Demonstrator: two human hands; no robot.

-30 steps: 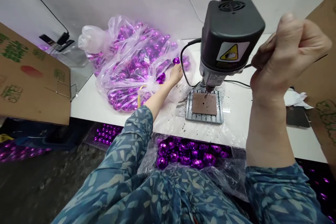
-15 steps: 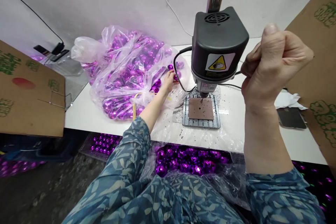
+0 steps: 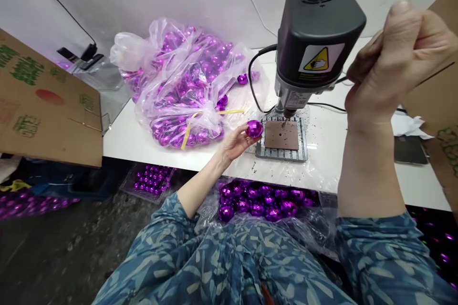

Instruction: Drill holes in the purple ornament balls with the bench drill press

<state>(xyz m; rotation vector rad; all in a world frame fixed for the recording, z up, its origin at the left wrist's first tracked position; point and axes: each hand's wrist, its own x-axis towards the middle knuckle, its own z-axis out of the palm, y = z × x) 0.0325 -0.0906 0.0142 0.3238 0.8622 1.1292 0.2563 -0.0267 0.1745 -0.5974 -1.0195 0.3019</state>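
Note:
In my left hand, a shiny purple faceted ball is held between fingertips and thumb, just left of the drill press base. My right hand is a raised fist beside the black drill press head, closed round its feed handle, which is mostly hidden by the fingers. Under the drill bit lies a square brown board with a small hole in it. Dark shavings are scattered around the base.
A clear plastic bag full of purple balls, tied with a yellow strip, lies left on the white table. More purple balls sit below the front edge. Cardboard boxes stand at both sides; a phone lies at right.
My left hand has come out from beside the bag towards me and right, bringing a purple ball near the drill base. My right hand stays closed at the drill press; the view has shifted.

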